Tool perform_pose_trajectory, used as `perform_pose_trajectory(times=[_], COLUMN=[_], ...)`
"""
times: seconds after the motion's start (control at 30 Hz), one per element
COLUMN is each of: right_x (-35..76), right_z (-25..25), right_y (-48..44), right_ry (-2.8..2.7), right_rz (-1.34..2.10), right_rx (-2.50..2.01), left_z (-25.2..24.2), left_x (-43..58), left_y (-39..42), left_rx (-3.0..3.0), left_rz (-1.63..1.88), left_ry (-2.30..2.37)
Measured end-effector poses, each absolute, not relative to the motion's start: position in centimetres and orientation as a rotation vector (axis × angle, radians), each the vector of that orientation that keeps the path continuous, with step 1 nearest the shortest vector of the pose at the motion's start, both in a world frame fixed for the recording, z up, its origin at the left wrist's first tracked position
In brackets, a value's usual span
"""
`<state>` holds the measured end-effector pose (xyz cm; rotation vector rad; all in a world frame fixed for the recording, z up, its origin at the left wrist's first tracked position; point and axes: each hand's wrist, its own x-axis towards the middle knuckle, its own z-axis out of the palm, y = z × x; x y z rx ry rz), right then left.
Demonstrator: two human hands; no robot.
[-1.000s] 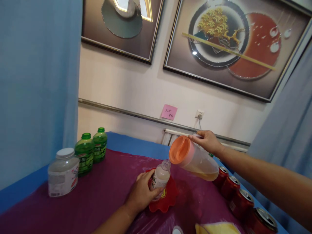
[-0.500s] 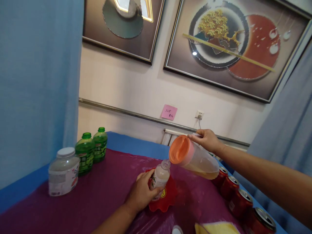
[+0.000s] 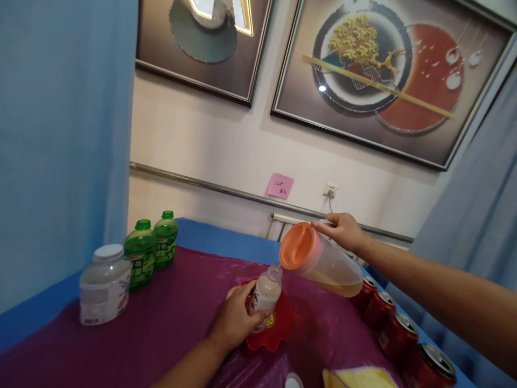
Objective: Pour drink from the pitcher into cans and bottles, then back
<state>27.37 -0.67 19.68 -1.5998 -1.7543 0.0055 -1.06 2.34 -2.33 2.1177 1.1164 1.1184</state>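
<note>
My left hand (image 3: 235, 319) is wrapped round a small clear bottle (image 3: 265, 293) of pale liquid. The bottle stands tilted on a red scalloped tray (image 3: 277, 331) on the purple table cover. My right hand (image 3: 342, 230) grips the handle of a clear pitcher (image 3: 323, 261) with an orange lid. The pitcher is tipped well over to the left, its lid just above and right of the bottle's open mouth. Amber liquid lies in the pitcher's lower side.
Two green bottles (image 3: 151, 250) and a white-capped jar (image 3: 105, 284) stand at the table's left. Several red cans (image 3: 398, 333) line the right edge. A yellow cloth (image 3: 359, 378) and a small white cap (image 3: 293, 381) lie near the front. Blue curtains hang on both sides.
The pitcher and my right hand have risen slightly. My left hand and the bottle have stayed put.
</note>
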Motion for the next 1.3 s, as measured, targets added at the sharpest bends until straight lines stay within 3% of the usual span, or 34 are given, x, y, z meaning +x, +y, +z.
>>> perform_pose_trajectory(times=[1.3], right_x=[26.84], right_z=[20.34], right_y=[-1.13], right_ry=[-1.769], right_rz=[-0.04], right_rx=[-1.622], left_z=[-2.56], left_x=[-1.09], left_y=[2.42], left_rx=[2.102], left_rz=[1.114], left_ry=[1.105])
